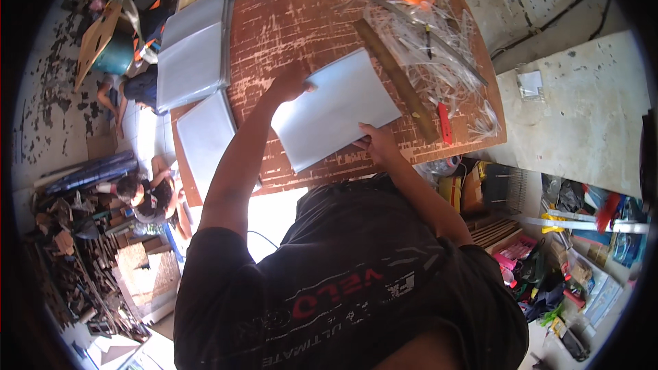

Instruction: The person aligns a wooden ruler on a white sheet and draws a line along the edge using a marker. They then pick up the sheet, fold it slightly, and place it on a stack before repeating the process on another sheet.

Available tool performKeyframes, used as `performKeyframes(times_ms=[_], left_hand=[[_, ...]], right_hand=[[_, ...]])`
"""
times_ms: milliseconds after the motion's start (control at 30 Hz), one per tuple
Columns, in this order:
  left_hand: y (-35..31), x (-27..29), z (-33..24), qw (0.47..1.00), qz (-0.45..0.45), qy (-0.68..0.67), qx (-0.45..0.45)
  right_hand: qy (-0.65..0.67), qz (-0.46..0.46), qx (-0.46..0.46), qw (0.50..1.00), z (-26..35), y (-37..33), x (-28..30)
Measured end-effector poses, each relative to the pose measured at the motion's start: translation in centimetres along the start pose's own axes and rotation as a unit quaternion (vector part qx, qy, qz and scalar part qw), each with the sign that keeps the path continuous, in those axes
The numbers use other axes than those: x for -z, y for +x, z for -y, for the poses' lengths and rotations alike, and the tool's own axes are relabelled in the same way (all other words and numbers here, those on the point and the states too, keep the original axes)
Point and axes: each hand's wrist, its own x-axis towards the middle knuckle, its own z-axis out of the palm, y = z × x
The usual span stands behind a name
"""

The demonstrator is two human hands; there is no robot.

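My left hand (290,85): nearly closed, gripping sheet (336,113), left edge
My right hand (373,141): pinching sheet, near edge
Sheet: over surface (295,20), near half
Red tool (445,123): on surface, right side

Free tabletop (288,20) beyond sheet (336,113), strip (397,81) blocking right

And there it is, the lettering you're wearing: across the front of your dark shirt (343,260) runs a bold slanting line of print, bright red letters (329,299) in its middle, dull grey ones alongside, and below them, nearer your waist or hem I can't tell, smaller pale capitals (301,346) spaced out on a slant of their own
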Motion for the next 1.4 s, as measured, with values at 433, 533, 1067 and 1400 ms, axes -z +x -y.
performKeyframes(times_ms=[433, 533, 1067, 1400], left_hand=[[-15.4, -1.2, 0.7, 0.929, -0.044, -0.291, 0.223], [-19.3, -4.3, -0.1, 0.873, 0.067, -0.38, 0.299], [-24.3, -11.2, -6.9, 0.947, -0.098, -0.187, 0.244], [-24.4, -14.0, -6.7, 0.958, -0.253, -0.055, 0.125]], right_hand=[[-0.262, 0.021, -0.119, 0.958, 4.0, -2.9, 3.1], [-0.42, -0.073, -0.011, 0.904, 4.9, -3.9, 5.4], [-0.633, -0.028, 0.237, 0.737, 6.6, -2.2, 6.2], [-0.618, -0.038, 0.314, 0.72, 6.2, -1.5, 6.8]])
